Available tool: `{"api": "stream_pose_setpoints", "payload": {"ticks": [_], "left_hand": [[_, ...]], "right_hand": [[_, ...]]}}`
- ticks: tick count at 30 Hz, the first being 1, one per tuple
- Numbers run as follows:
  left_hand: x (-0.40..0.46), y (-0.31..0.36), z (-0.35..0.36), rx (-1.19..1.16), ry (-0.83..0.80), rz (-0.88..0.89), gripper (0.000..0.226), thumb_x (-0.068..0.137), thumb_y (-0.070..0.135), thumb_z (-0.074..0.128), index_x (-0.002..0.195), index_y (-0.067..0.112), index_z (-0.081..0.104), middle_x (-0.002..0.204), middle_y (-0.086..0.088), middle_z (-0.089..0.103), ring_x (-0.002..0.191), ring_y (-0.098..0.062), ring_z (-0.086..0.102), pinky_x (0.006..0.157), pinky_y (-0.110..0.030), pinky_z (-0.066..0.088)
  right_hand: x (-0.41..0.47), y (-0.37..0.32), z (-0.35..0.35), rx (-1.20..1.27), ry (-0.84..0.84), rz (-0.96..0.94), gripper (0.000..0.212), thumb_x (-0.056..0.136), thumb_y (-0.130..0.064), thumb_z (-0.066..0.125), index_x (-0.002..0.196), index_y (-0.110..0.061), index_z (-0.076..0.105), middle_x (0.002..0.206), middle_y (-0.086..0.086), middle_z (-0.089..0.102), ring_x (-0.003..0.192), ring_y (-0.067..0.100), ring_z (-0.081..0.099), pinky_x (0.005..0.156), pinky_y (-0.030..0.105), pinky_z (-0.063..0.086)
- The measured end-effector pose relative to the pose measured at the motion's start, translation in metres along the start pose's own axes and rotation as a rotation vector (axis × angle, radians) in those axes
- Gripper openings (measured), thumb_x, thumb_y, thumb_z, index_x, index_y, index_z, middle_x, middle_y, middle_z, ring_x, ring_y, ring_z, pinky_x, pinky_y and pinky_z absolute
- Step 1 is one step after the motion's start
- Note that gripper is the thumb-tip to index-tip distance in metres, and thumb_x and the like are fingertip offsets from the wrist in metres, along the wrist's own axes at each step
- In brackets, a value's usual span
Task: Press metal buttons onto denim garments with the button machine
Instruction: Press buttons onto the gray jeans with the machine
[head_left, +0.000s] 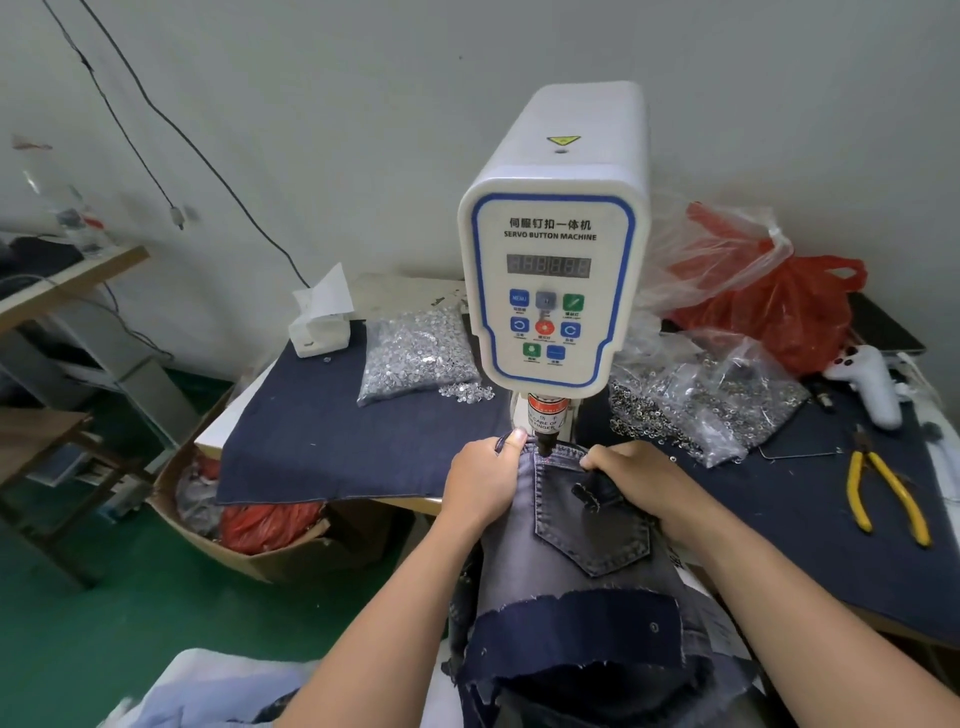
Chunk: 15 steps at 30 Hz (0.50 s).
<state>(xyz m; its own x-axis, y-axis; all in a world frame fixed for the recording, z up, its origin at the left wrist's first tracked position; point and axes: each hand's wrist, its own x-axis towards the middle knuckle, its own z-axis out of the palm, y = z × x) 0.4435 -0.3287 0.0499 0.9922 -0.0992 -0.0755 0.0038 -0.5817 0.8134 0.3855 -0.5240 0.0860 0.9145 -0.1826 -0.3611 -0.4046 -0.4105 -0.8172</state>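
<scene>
Both hands, left (480, 480) and right (636, 475), grip denim garment (582, 525) waistband edge under button machine (553, 280) punch

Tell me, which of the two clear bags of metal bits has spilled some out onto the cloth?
The left bag, beside the tissue box: a few silver pieces lie loose at its right corner. The right bag holds darker rings.

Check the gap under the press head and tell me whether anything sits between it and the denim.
Nothing visible blocks it. The denim garment lies directly under the press head, with a red dot on the pocket corner. The left hand and right hand hold the fabric on either side; the left thumb is very close.
</scene>
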Motion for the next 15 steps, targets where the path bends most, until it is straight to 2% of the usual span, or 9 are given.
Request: {"api": "stream_pose_setpoints", "payload": {"ticks": [2,5,7,8,9,10,12,15], "left_hand": [[0.0013,-0.0009,0.0007,0.029,0.002,0.019,0.06,0.108,0.045,0.049,0.055,0.02,0.036,0.052,0.003,0.044,0.055,-0.012,0.042,0.053,-0.032,0.03],[-0.0006,-0.0045,0.0027,0.033,-0.007,0.038,0.058,0.108,0.045,0.049,0.057,0.02,0.036,0.054,0.002,0.044,0.056,-0.013,0.041,0.054,-0.035,0.03],[-0.0023,-0.0065,0.0026,0.028,0.001,0.043,0.059,0.108,0.045,0.049,0.057,0.02,0.035,0.053,0.003,0.042,0.055,-0.013,0.039,0.054,-0.036,0.029],[-0.0026,-0.006,0.0028,0.026,0.005,0.047,0.059,0.108,0.045,0.05,0.056,0.02,0.034,0.053,0.003,0.041,0.055,-0.013,0.039,0.054,-0.036,0.029],[-0.003,-0.0062,0.0027,0.024,0.007,0.047,0.059,0.108,0.046,0.05,0.057,0.02,0.033,0.052,0.003,0.04,0.054,-0.013,0.038,0.054,-0.036,0.028],[-0.0032,-0.0064,0.0028,0.019,0.008,0.045,0.059,0.107,0.046,0.05,0.057,0.02,0.033,0.052,0.004,0.039,0.054,-0.014,0.037,0.054,-0.037,0.028],[-0.0033,-0.0076,0.0038,0.007,0.001,0.041,0.058,0.107,0.047,0.05,0.058,0.02,0.033,0.053,0.004,0.039,0.056,-0.015,0.037,0.056,-0.037,0.029],[-0.0047,-0.0083,0.0045,-0.008,-0.004,0.038,0.058,0.107,0.048,0.049,0.057,0.022,0.035,0.053,0.005,0.042,0.056,-0.014,0.04,0.055,-0.036,0.029]], "right_hand": [[0.001,0.0015,-0.0005,0.009,0.01,0.005,0.069,0.071,-0.057,0.058,0.107,0.002,0.065,0.121,0.026,0.062,0.091,0.033,0.067,0.082,0.045,0.049],[0.0014,0.006,-0.0016,0.017,-0.018,0.004,0.053,0.083,-0.049,0.062,0.103,-0.001,0.068,0.121,0.024,0.063,0.082,0.02,0.062,0.073,0.036,0.037],[0.0008,0.0059,-0.0006,0.035,-0.035,0.019,0.057,0.081,-0.05,0.061,0.105,0.002,0.065,0.115,0.03,0.064,0.081,0.015,0.054,0.074,0.035,0.033],[-0.0004,0.0051,-0.0016,0.043,-0.036,0.03,0.062,0.076,-0.052,0.061,0.103,0.003,0.065,0.102,0.031,0.067,0.081,0.014,0.05,0.075,0.035,0.032],[-0.0023,0.0033,-0.0018,0.037,-0.039,0.036,0.063,0.071,-0.055,0.06,0.096,0.003,0.066,0.089,0.021,0.065,0.081,0.014,0.049,0.075,0.035,0.032],[-0.0033,0.0026,-0.0021,0.032,-0.043,0.036,0.058,0.068,-0.056,0.059,0.086,-0.001,0.064,0.084,0.01,0.059,0.081,0.014,0.049,0.074,0.035,0.032],[-0.0038,0.0029,-0.0019,0.032,-0.05,0.027,0.041,0.068,-0.056,0.059,0.079,-0.016,0.061,0.084,0.002,0.052,0.08,0.014,0.049,0.073,0.034,0.032],[-0.0031,0.0046,-0.001,0.02,-0.035,0.008,0.039,0.068,-0.056,0.058,0.078,-0.018,0.061,0.083,0.001,0.055,0.078,0.015,0.051,0.072,0.034,0.034]]}}
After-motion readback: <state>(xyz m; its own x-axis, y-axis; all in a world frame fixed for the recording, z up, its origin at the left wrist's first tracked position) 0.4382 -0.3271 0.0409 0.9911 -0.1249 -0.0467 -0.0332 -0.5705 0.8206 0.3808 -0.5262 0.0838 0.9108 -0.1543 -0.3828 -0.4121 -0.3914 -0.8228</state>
